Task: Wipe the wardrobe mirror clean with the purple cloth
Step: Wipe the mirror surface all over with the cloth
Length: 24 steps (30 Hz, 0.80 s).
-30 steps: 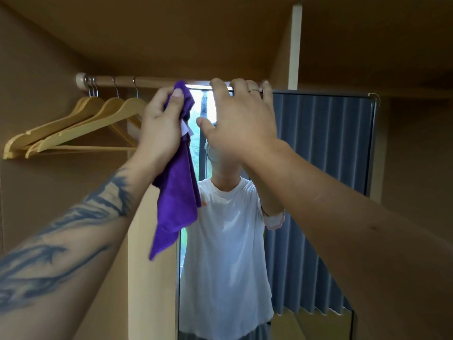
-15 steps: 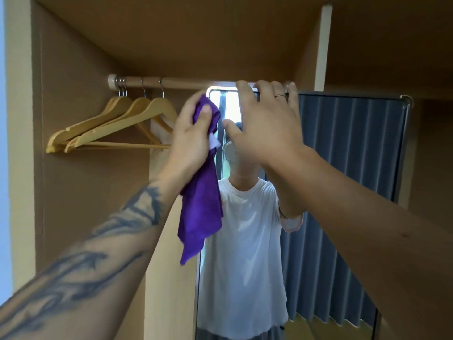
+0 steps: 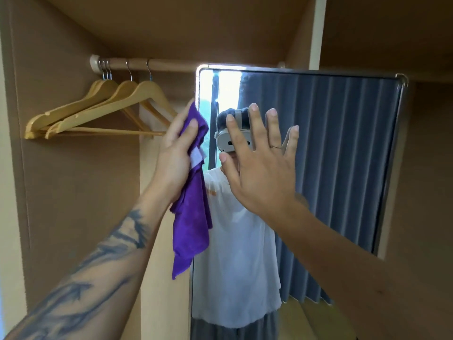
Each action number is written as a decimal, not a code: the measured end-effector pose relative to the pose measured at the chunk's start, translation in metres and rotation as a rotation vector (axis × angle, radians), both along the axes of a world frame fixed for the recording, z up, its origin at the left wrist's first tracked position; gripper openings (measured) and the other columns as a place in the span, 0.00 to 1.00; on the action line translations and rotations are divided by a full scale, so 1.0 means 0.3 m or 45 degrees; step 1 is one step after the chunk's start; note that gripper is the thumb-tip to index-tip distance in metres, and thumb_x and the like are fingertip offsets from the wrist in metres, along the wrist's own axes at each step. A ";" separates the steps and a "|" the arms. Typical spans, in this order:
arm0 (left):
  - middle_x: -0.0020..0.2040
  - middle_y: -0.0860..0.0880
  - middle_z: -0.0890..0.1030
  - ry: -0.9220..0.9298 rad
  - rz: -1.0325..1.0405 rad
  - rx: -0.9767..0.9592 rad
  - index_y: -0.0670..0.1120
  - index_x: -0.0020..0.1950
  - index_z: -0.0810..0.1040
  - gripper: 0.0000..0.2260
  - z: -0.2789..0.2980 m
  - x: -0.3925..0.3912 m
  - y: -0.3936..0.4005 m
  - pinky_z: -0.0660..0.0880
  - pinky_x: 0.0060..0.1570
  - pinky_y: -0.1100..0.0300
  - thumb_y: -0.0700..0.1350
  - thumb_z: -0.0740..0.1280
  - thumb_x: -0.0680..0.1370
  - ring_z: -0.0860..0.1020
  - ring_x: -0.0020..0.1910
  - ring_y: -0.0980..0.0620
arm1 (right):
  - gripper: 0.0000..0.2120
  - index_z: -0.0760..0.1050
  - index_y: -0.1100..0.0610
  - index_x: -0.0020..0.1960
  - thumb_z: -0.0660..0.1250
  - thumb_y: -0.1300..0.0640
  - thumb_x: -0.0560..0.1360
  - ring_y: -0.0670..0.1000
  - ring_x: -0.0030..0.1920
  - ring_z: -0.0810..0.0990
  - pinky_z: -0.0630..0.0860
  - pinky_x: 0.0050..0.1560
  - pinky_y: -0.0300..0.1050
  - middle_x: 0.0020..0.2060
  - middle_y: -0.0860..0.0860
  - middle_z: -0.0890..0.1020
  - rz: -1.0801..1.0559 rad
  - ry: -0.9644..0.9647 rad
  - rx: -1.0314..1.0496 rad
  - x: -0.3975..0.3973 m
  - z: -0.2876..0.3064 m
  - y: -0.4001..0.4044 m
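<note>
purple cloth (image 3: 191,217) gripped by left hand (image 3: 175,155) at mirror (image 3: 331,155) left edge (dangling) | right hand (image 3: 257,168) splayed before mirror, holding nothing

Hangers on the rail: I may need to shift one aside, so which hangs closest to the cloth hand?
The rightmost wooden hanger; its arm reaches almost to the left hand holding the purple cloth. The others hang further left.

Purple cloth (image 3: 192,224), pale wooden hangers (image 3: 103,109), tan wardrobe wall (image 3: 81,192), grey pleated curtain reflected in mirror (image 3: 343,155).
</note>
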<state>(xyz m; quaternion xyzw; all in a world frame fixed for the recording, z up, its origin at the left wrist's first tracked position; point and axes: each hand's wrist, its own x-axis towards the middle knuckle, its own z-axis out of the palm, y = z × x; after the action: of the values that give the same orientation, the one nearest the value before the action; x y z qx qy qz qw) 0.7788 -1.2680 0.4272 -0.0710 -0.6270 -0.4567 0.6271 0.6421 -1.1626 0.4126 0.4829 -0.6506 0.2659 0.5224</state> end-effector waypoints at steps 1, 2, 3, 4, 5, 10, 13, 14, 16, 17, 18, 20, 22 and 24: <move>0.65 0.59 0.84 -0.003 0.014 0.004 0.50 0.74 0.75 0.16 -0.055 -0.001 0.011 0.76 0.57 0.71 0.42 0.61 0.87 0.81 0.65 0.60 | 0.30 0.50 0.44 0.84 0.49 0.38 0.84 0.61 0.84 0.43 0.43 0.78 0.73 0.85 0.54 0.49 -0.009 0.002 -0.009 0.001 -0.009 -0.008; 0.64 0.61 0.84 -0.011 0.044 0.013 0.51 0.72 0.76 0.15 -0.108 -0.002 0.024 0.75 0.58 0.72 0.41 0.61 0.87 0.80 0.65 0.62 | 0.30 0.50 0.44 0.85 0.49 0.38 0.84 0.61 0.84 0.43 0.42 0.79 0.73 0.85 0.54 0.49 -0.015 0.002 -0.019 0.001 -0.016 -0.015; 0.63 0.62 0.84 -0.020 0.087 0.027 0.54 0.70 0.77 0.15 -0.158 -0.003 0.036 0.74 0.58 0.74 0.41 0.60 0.87 0.80 0.63 0.64 | 0.30 0.51 0.45 0.85 0.49 0.39 0.84 0.61 0.84 0.43 0.42 0.79 0.73 0.85 0.54 0.49 -0.017 -0.001 -0.031 0.001 -0.023 -0.022; 0.62 0.62 0.84 -0.028 0.136 0.037 0.55 0.69 0.78 0.15 -0.204 -0.006 0.044 0.74 0.57 0.74 0.41 0.60 0.87 0.81 0.61 0.64 | 0.30 0.51 0.45 0.85 0.49 0.39 0.84 0.61 0.84 0.44 0.42 0.79 0.72 0.85 0.55 0.50 -0.019 -0.004 -0.046 0.001 -0.028 -0.028; 0.60 0.61 0.85 -0.034 0.174 0.051 0.57 0.68 0.79 0.15 -0.240 -0.011 0.051 0.75 0.55 0.72 0.42 0.61 0.87 0.83 0.57 0.63 | 0.30 0.50 0.45 0.85 0.49 0.39 0.84 0.61 0.84 0.44 0.43 0.79 0.72 0.85 0.55 0.50 -0.019 -0.008 -0.059 0.000 -0.032 -0.032; 0.53 0.61 0.86 -0.015 0.297 0.060 0.58 0.65 0.81 0.13 -0.133 -0.015 0.025 0.76 0.51 0.69 0.44 0.65 0.85 0.83 0.51 0.60 | 0.30 0.51 0.45 0.85 0.49 0.40 0.85 0.62 0.84 0.46 0.45 0.79 0.72 0.84 0.55 0.51 -0.016 0.022 -0.119 -0.008 -0.048 -0.051; 0.65 0.59 0.82 -0.018 0.380 -0.052 0.50 0.72 0.78 0.16 0.074 -0.005 0.010 0.73 0.64 0.69 0.44 0.66 0.84 0.78 0.66 0.61 | 0.30 0.54 0.46 0.84 0.52 0.40 0.85 0.62 0.84 0.47 0.45 0.79 0.72 0.84 0.55 0.53 -0.008 0.028 -0.156 -0.015 -0.051 -0.058; 0.68 0.56 0.81 -0.008 0.403 -0.082 0.48 0.74 0.77 0.18 0.121 -0.009 0.004 0.72 0.66 0.68 0.43 0.66 0.84 0.78 0.68 0.60 | 0.29 0.55 0.46 0.84 0.53 0.40 0.85 0.62 0.84 0.48 0.45 0.79 0.72 0.84 0.55 0.53 -0.008 0.031 -0.165 -0.017 -0.052 -0.060; 0.71 0.52 0.79 -0.005 0.445 -0.110 0.46 0.76 0.75 0.20 0.154 -0.024 -0.007 0.72 0.70 0.62 0.42 0.65 0.84 0.77 0.71 0.57 | 0.29 0.54 0.46 0.84 0.53 0.40 0.85 0.62 0.84 0.48 0.46 0.79 0.72 0.84 0.55 0.53 -0.015 0.037 -0.169 -0.018 -0.054 -0.063; 0.72 0.51 0.78 -0.020 0.453 -0.111 0.47 0.77 0.73 0.20 0.142 -0.030 -0.011 0.71 0.73 0.57 0.43 0.65 0.84 0.76 0.72 0.55 | 0.29 0.54 0.46 0.84 0.52 0.40 0.85 0.62 0.84 0.48 0.46 0.79 0.72 0.84 0.55 0.53 -0.019 0.041 -0.166 -0.018 -0.056 -0.065; 0.74 0.51 0.77 -0.041 0.452 -0.105 0.47 0.78 0.72 0.21 0.115 -0.035 -0.015 0.71 0.75 0.51 0.44 0.65 0.85 0.75 0.73 0.52 | 0.30 0.54 0.46 0.84 0.52 0.40 0.85 0.62 0.84 0.48 0.46 0.79 0.72 0.84 0.55 0.53 -0.023 0.046 -0.164 -0.019 -0.057 -0.066; 0.74 0.48 0.77 -0.079 0.440 -0.066 0.49 0.80 0.70 0.22 0.031 -0.045 -0.017 0.70 0.75 0.46 0.46 0.65 0.85 0.75 0.74 0.48 | 0.30 0.54 0.47 0.84 0.51 0.40 0.85 0.62 0.84 0.48 0.45 0.79 0.71 0.84 0.56 0.53 -0.031 0.054 -0.160 -0.023 -0.061 -0.067; 0.72 0.51 0.79 -0.084 0.466 -0.004 0.49 0.79 0.71 0.21 -0.071 -0.051 -0.017 0.71 0.75 0.51 0.47 0.65 0.85 0.76 0.72 0.52 | 0.30 0.55 0.48 0.84 0.51 0.40 0.84 0.62 0.84 0.48 0.44 0.80 0.70 0.84 0.56 0.53 -0.039 0.069 -0.161 -0.027 -0.067 -0.069; 0.71 0.51 0.80 -0.092 0.454 0.072 0.51 0.78 0.73 0.21 -0.176 -0.059 -0.018 0.72 0.74 0.47 0.50 0.65 0.84 0.77 0.71 0.49 | 0.31 0.55 0.48 0.85 0.51 0.39 0.85 0.63 0.84 0.49 0.43 0.80 0.69 0.84 0.57 0.53 -0.055 0.083 -0.159 -0.029 -0.075 -0.074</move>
<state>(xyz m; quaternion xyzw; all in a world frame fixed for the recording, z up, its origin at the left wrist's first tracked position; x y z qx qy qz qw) 0.7610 -1.2735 0.3742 0.0755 -0.6388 -0.3578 0.6769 0.6333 -1.1847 0.3900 0.4436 -0.6256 0.2790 0.5780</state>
